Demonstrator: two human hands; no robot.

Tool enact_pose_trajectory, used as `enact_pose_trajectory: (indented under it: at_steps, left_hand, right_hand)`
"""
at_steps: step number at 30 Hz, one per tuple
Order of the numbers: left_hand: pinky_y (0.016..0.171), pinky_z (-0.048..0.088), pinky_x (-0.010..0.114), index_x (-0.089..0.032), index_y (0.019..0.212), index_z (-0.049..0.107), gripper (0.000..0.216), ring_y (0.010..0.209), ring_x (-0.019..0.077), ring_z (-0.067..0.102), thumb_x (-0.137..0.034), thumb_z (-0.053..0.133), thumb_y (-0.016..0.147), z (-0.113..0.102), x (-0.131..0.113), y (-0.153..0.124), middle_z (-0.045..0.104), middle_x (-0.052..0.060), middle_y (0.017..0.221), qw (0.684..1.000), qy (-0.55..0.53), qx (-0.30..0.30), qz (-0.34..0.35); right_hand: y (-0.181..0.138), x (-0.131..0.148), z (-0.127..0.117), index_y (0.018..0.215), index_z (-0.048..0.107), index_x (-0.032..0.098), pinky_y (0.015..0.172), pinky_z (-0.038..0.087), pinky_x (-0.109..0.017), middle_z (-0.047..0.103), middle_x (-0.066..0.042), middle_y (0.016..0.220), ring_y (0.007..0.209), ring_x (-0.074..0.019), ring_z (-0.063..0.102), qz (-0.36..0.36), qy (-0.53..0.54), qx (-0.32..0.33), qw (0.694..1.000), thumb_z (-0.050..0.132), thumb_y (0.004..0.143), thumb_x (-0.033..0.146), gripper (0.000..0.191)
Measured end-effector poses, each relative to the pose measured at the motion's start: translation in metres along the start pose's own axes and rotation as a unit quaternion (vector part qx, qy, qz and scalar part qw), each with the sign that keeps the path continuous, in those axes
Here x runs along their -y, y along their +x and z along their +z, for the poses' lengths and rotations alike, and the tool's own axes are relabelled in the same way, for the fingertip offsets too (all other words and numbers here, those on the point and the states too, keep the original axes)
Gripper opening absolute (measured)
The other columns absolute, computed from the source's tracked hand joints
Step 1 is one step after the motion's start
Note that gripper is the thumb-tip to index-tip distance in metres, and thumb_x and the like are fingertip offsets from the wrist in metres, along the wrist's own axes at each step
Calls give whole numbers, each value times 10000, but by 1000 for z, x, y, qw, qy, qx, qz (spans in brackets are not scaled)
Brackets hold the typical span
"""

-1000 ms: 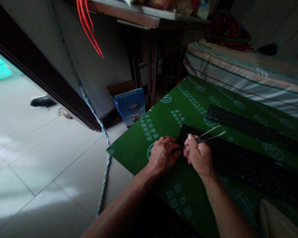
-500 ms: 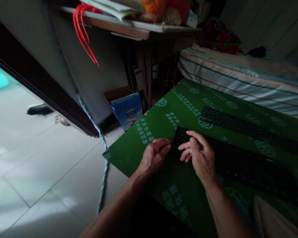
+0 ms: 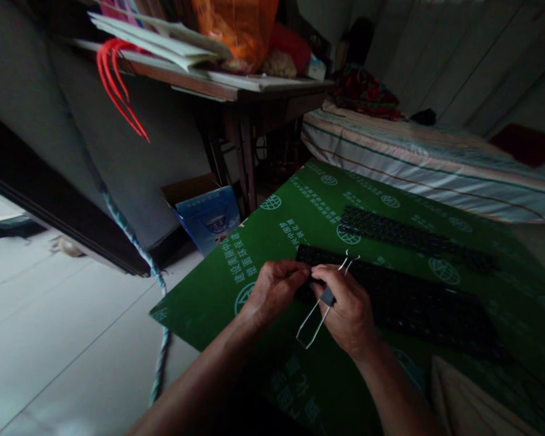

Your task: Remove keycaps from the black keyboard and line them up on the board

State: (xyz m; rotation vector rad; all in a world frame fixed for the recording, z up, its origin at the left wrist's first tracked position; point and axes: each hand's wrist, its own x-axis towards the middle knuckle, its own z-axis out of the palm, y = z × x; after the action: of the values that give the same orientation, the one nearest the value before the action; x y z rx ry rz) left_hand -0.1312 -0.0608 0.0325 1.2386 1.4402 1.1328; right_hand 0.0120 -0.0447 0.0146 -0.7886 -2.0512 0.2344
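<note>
My right hand [image 3: 349,309] is closed around a wire keycap puller [image 3: 328,297] with a grey middle grip. Its two hooked ends point up and away, and its wire loop hangs toward me. My left hand [image 3: 277,287] is pinched at the fingertips, which meet those of my right hand; anything between them is too small to make out. Both hands are over the left end of a black keyboard [image 3: 427,309]. Beyond it lies a second long block of black keys [image 3: 413,236], whose details are too dark to tell.
The green printed board [image 3: 200,309] carries the keyboard. Brown cloth [image 3: 463,393] lies near right. Behind stand a table [image 3: 236,91] with papers and bags, a blue box [image 3: 209,218] and a bed [image 3: 418,157]. A wrapped cord [image 3: 134,239] hangs at left.
My right hand has turned and closed in, its fingers now touching my left fingertips. The keycap puller has swung into plain sight. The camera view has shifted.
</note>
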Motion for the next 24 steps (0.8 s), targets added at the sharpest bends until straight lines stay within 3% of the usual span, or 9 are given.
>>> enact_pose_trajectory:
  at_steps: [5,10,13,17,24]
  left_hand:
    - [542,454,241,-133,801,716,258,613,160,609,-287,513,766,6,-3,20,679,26,656,998,47,30,31]
    - [533,445,243,-139,827,715,309,608,168,608,-364,511,768,1,9,56,692,39,700,976,189,-81,76]
    - [558,451,257,-120,828,711,322,638,187,619,-349,494,769,-5,22,69,699,60,729,970,202,-115,72]
    - [581,461,262,-139,784,707,290,660,196,630,-320,481,774,-10,38,72,699,59,724,966,215,-132,63]
    - [679,458,284,-173,782,711,229,746,202,628,-266,501,773,-9,43,71,693,55,775,956,255,-131,69]
  right_hand:
    - [7,-23,-15,935,607,204,745,513,-266,671,-44,860,802,-159,637,48,-20,-1,999,540,804,130,165]
    - [18,-87,-24,854,603,189,712,499,-283,682,-42,824,777,-181,648,187,-3,-10,982,596,748,207,108]
    - [24,-124,-21,806,595,184,705,495,-297,684,-42,802,786,-196,648,239,12,-6,971,615,706,239,115]
    - [31,-152,-9,783,596,195,707,486,-287,684,-19,797,806,-188,645,251,-1,28,968,622,675,220,113]
    - [46,-165,4,790,599,250,720,465,-278,690,27,824,788,-173,643,251,-127,100,954,645,666,162,158]
